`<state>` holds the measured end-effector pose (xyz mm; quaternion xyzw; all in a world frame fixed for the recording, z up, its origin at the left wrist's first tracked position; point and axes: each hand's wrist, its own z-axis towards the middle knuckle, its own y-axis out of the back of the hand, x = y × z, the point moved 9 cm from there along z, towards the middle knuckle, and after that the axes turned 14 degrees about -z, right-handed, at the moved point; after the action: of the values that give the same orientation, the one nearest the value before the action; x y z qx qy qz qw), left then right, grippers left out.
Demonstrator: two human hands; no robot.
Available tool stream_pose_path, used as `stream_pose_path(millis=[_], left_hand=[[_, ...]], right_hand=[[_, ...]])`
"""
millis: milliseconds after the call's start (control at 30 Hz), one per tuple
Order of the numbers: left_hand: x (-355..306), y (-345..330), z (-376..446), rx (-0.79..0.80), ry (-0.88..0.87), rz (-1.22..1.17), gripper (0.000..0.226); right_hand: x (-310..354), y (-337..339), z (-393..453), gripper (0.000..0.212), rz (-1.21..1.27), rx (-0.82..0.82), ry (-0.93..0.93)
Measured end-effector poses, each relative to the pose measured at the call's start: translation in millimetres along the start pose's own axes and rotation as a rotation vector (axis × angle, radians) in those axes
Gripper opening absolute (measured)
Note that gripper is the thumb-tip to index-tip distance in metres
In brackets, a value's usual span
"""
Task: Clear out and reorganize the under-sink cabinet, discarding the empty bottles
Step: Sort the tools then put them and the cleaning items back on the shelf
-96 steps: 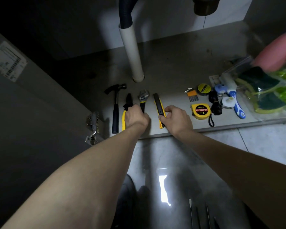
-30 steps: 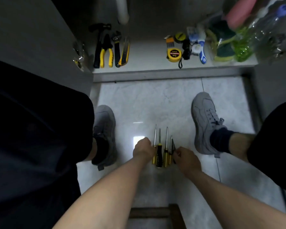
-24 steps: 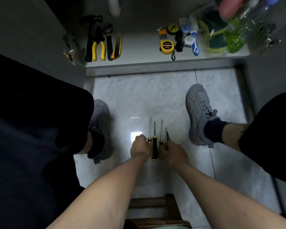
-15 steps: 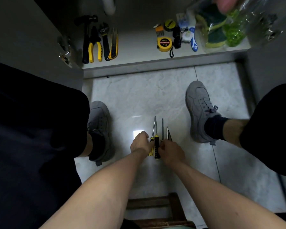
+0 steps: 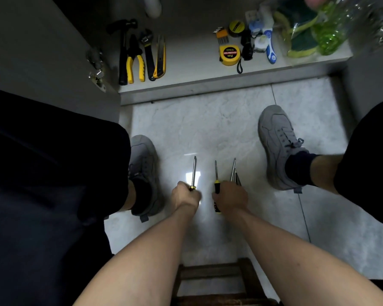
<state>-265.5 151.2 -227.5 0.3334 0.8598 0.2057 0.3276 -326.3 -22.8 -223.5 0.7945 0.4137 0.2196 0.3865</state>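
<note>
Where the screwdrivers lay bunched, the left hand now grips one apart while the right hand holds the others, ready for shelving.

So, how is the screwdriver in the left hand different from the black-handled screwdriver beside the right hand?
The screwdriver in the left hand has its handle hidden in the fist of the left hand; the black-handled screwdriver shows its black and yellow handle beside the right hand. The first has the longer visible shaft. Its tip also reaches slightly farther toward the cabinet. Both point away from the person, roughly parallel, over the pale floor tile.
</note>
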Motion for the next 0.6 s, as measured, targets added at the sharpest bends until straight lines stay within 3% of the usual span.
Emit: stream_pose_path(millis=[100,233,367,600], left_hand=[[-9,11,4,-0.050,-0.027,-0.023,0.021],[-52,29,13,-0.099,-0.126,-0.081,0.016],[-117,60,30,-0.163,-0.286,-0.096,0.016],[-247,113,72,-0.244,-0.481,-0.154,0.014]], right_hand=[[3,8,4,0.025,0.129,-0.023,-0.054],[13,37,2,0.022,0.283,-0.198,-0.025],[27,58,13,0.015,0.450,-0.194,0.080],[56,146,61,0.016,0.497,-0.333,0.183]])
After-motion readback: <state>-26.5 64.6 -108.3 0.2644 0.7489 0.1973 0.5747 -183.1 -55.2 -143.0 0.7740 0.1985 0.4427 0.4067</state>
